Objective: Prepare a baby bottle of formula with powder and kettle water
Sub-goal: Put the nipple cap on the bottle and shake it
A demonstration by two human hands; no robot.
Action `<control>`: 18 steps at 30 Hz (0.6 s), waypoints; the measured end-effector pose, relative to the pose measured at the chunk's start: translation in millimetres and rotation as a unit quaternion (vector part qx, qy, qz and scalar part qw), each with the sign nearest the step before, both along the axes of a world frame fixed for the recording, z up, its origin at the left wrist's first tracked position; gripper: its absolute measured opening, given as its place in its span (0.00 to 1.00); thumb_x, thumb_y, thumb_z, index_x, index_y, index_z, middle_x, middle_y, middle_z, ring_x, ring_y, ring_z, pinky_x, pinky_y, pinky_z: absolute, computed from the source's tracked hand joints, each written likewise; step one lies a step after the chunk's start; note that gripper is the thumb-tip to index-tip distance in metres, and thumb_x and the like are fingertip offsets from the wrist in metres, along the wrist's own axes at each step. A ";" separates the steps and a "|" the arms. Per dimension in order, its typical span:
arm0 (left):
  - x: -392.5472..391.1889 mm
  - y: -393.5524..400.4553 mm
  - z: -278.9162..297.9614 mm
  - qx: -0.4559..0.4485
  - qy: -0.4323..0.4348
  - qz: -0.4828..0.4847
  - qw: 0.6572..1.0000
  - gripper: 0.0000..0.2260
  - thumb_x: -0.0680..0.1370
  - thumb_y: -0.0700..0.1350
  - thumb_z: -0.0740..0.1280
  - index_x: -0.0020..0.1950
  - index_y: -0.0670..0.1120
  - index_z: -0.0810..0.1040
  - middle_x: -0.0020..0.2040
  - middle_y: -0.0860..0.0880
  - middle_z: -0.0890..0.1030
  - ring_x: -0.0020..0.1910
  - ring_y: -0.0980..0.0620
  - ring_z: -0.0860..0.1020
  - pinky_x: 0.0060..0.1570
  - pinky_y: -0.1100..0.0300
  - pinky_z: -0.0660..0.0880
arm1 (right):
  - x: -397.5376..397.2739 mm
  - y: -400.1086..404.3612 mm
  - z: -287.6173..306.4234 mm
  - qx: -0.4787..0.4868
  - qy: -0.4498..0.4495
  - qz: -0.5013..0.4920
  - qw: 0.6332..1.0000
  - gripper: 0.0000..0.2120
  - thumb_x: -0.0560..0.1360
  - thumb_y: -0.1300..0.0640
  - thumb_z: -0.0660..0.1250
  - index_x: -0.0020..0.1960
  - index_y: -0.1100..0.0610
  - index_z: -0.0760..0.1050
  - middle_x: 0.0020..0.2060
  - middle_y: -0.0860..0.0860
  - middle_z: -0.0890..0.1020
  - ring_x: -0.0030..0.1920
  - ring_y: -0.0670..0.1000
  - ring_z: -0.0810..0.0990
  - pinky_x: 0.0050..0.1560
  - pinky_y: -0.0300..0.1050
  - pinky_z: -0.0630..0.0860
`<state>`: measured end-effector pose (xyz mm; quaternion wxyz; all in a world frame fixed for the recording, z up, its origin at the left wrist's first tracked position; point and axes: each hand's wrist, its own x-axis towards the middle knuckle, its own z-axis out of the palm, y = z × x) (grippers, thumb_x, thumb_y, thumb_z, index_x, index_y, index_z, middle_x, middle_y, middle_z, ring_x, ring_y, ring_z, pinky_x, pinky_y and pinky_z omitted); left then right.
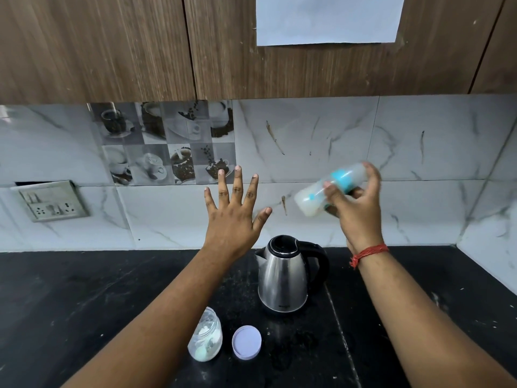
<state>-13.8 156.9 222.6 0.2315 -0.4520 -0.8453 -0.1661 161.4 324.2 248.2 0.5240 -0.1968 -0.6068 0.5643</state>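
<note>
My right hand point(355, 203) grips a baby bottle point(313, 198) with a turquoise collar, held almost on its side in the air in front of the wall tiles. The bottle is blurred and holds a whitish liquid at its lower left end. My left hand point(233, 212) is raised beside it with fingers spread and straight, holding nothing. Below the hands a steel kettle point(282, 278) with a black handle stands on the black counter point(84, 298). A clear jar of white powder point(205, 338) stands open near the front, its pale lid point(246, 342) lying to its right.
A wall socket plate point(51, 201) sits at the left on the marble tiles. Wooden cabinets point(112, 46) hang overhead with a white sheet point(327, 18) stuck on one door. The tiled wall turns a corner at the far right.
</note>
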 end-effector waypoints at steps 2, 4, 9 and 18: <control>-0.7 0.1 -0.3 0.001 -0.005 0.004 1.000 0.33 0.80 0.69 0.35 0.81 0.57 0.31 0.82 0.47 0.29 0.80 0.40 0.29 0.78 0.31 0.38 | 0.7 1.0 0.8 -0.012 0.016 0.007 1.000 0.36 0.74 0.55 0.77 0.74 0.42 0.60 0.58 0.58 0.80 0.55 0.55 0.85 0.48 0.55 0.85; -0.7 -0.6 -0.9 0.000 0.001 0.003 1.000 0.33 0.80 0.69 0.35 0.81 0.57 0.32 0.82 0.47 0.29 0.80 0.40 0.29 0.78 0.32 0.38 | -1.7 -1.4 -0.3 0.022 -0.042 0.038 0.998 0.35 0.72 0.55 0.78 0.71 0.39 0.63 0.56 0.58 0.81 0.53 0.55 0.86 0.47 0.54 0.85; -1.8 -0.1 -2.4 0.007 0.001 0.003 1.000 0.33 0.80 0.69 0.36 0.81 0.57 0.32 0.82 0.47 0.30 0.81 0.39 0.30 0.78 0.32 0.39 | -1.6 0.0 -2.7 0.000 -0.021 0.027 0.999 0.35 0.73 0.56 0.78 0.72 0.40 0.62 0.56 0.57 0.82 0.55 0.56 0.85 0.48 0.58 0.85; -3.4 0.5 -2.6 0.002 -0.002 0.003 1.000 0.33 0.80 0.69 0.35 0.81 0.56 0.32 0.82 0.46 0.30 0.81 0.39 0.30 0.78 0.31 0.39 | -5.0 2.4 -6.6 -0.014 0.002 0.015 1.000 0.36 0.73 0.55 0.77 0.74 0.42 0.61 0.58 0.58 0.81 0.56 0.55 0.85 0.48 0.56 0.85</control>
